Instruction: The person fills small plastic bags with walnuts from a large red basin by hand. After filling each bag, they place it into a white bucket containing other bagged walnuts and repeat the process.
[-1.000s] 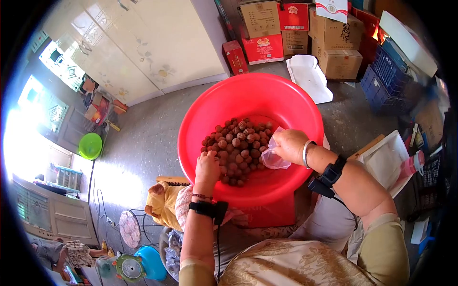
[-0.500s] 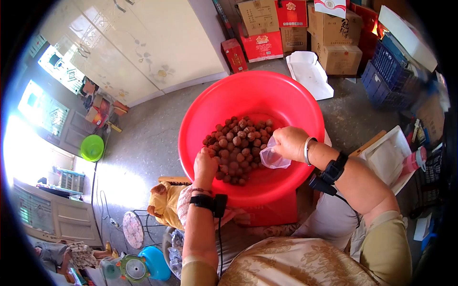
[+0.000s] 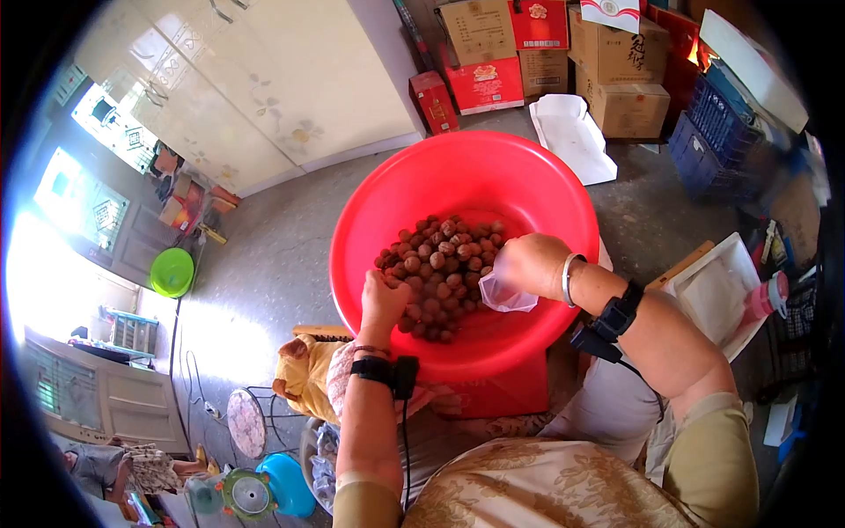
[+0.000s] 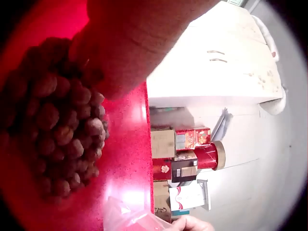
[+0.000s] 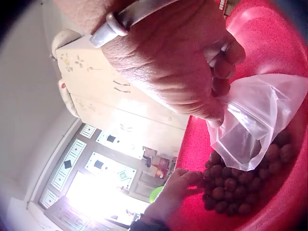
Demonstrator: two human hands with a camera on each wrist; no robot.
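A person's two bare hands work over a large red plastic basin, where a heap of brown walnuts lies on the bottom, toward the near left. The left hand reaches over the basin's near left side, its fingers bent at the edge of the heap and touching the nuts; whether they grip one cannot be told. At right, the right hand pinches a clear plastic bag between thumb and fingers, the bag hanging inside the basin beside the walnuts, its mouth gaping.

A silver bangle circles the right wrist and a beaded bracelet the left, each worn below a black strapped-on camera. A red box shows beneath the basin's near side.

Beyond the basin, a white tray lies on the gray floor before stacked cardboard cartons, with blue plastic crates to their right. A cream cabinet with a floral design stands at upper left, a bright green basin well apart on the floor below it.
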